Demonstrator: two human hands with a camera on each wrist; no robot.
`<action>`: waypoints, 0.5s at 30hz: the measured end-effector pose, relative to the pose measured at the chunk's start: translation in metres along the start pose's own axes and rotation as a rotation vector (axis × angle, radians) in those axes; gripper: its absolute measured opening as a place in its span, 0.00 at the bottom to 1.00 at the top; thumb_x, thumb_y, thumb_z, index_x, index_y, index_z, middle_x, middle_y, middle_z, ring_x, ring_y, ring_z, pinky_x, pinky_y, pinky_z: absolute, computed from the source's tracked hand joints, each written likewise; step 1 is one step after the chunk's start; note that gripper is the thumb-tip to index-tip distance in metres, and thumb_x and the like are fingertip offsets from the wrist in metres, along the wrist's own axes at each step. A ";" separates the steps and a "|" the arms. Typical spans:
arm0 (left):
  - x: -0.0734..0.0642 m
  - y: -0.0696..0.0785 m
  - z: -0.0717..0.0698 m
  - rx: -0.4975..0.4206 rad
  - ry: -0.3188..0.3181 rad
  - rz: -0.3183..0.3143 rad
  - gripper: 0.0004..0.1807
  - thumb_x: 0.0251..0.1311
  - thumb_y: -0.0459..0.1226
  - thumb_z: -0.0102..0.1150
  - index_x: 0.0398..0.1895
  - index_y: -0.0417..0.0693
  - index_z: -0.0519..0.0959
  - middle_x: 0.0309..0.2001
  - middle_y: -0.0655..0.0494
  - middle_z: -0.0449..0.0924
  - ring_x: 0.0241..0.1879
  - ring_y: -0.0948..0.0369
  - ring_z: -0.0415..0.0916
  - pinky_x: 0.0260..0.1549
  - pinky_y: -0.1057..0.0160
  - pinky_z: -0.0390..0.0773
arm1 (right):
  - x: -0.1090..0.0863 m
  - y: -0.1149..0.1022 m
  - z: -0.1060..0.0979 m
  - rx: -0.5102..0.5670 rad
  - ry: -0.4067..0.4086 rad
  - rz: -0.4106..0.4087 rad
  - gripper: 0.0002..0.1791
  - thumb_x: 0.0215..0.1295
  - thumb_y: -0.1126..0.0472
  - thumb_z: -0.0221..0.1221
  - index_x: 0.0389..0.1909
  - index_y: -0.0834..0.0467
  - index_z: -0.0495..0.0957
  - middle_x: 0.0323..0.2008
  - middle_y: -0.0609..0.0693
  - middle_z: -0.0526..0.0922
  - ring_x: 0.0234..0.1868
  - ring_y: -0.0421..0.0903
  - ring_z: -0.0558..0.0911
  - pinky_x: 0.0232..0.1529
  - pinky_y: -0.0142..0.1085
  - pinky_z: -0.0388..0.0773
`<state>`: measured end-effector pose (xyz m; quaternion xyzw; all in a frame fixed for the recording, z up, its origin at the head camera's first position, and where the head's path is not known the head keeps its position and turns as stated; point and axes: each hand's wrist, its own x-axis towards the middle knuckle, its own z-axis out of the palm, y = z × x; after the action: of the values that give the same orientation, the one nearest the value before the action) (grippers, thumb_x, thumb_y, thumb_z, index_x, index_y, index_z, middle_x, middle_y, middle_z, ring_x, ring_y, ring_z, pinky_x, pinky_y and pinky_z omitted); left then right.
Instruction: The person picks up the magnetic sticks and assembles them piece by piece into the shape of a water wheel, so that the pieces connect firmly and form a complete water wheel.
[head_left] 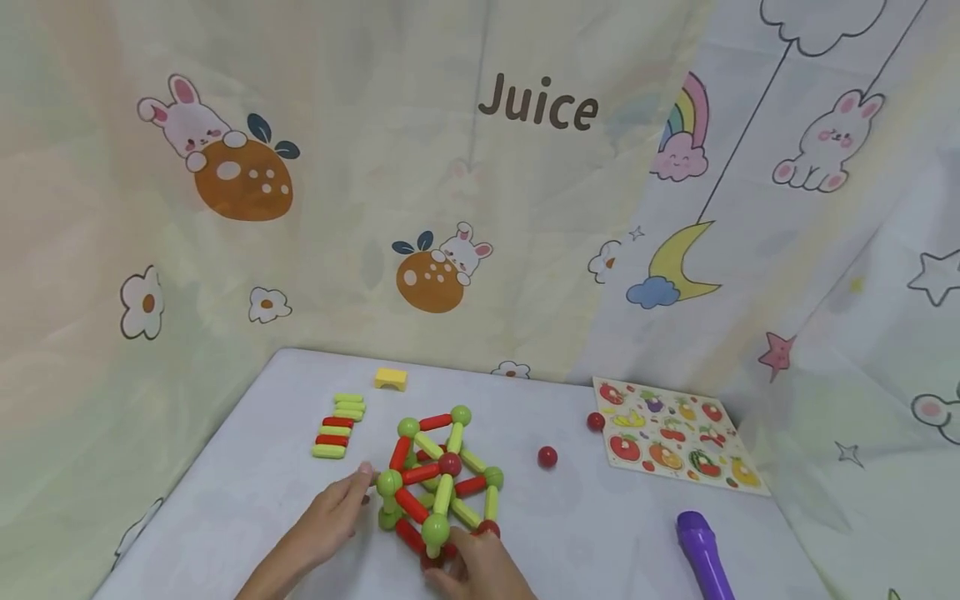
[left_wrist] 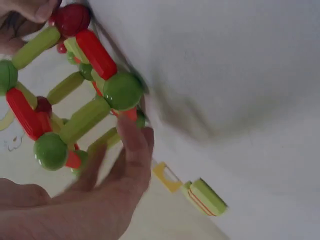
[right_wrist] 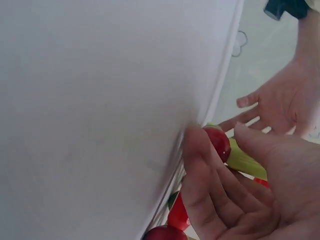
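A toy frame of green and red rods joined by green and red balls (head_left: 411, 504) stands on the table before me. My right hand (head_left: 487, 567) holds its near lower corner. In the right wrist view, that hand's thumb and fingers pinch a red ball (right_wrist: 218, 142) with a green rod attached. At the frame's left side is my left hand (head_left: 333, 508), its fingers extended beside a green ball (head_left: 389, 483). Those fingers lie close to a lower green ball (left_wrist: 122, 91) in the left wrist view; whether they touch is unclear.
Several loose green and red rods (head_left: 332, 439) lie in a column at left, with a yellow arch block (head_left: 391, 379) behind. To the right are loose red balls (head_left: 547, 457), a fruit puzzle board (head_left: 675, 433) and a purple toy microphone (head_left: 703, 554). A printed curtain hangs behind the table.
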<state>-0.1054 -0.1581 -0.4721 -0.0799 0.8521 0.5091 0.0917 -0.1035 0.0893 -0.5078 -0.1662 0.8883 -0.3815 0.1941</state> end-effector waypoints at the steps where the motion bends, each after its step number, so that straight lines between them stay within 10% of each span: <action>1: 0.003 -0.003 -0.001 -0.016 -0.049 0.014 0.48 0.83 0.66 0.29 0.69 0.29 0.76 0.60 0.38 0.84 0.51 0.47 0.84 0.41 0.49 0.86 | 0.001 0.001 0.000 0.002 0.007 -0.005 0.12 0.67 0.51 0.75 0.41 0.54 0.85 0.18 0.42 0.78 0.22 0.40 0.77 0.28 0.30 0.73; 7: 0.008 -0.014 0.003 -0.049 -0.201 0.024 0.50 0.84 0.64 0.26 0.63 0.25 0.79 0.55 0.38 0.86 0.54 0.49 0.84 0.39 0.52 0.86 | 0.001 0.012 -0.002 -0.061 0.083 -0.084 0.08 0.68 0.52 0.74 0.39 0.52 0.88 0.19 0.36 0.77 0.23 0.35 0.74 0.30 0.29 0.73; 15: 0.004 -0.016 0.031 0.047 -0.298 -0.125 0.56 0.78 0.73 0.27 0.68 0.27 0.75 0.55 0.42 0.85 0.38 0.53 0.82 0.43 0.49 0.83 | -0.013 0.041 -0.024 0.008 0.100 -0.084 0.06 0.70 0.57 0.72 0.41 0.56 0.89 0.22 0.36 0.82 0.24 0.34 0.76 0.30 0.29 0.75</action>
<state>-0.1031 -0.1385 -0.5010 -0.0543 0.8341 0.4886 0.2502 -0.1098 0.1368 -0.5206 -0.1833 0.8875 -0.4009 0.1339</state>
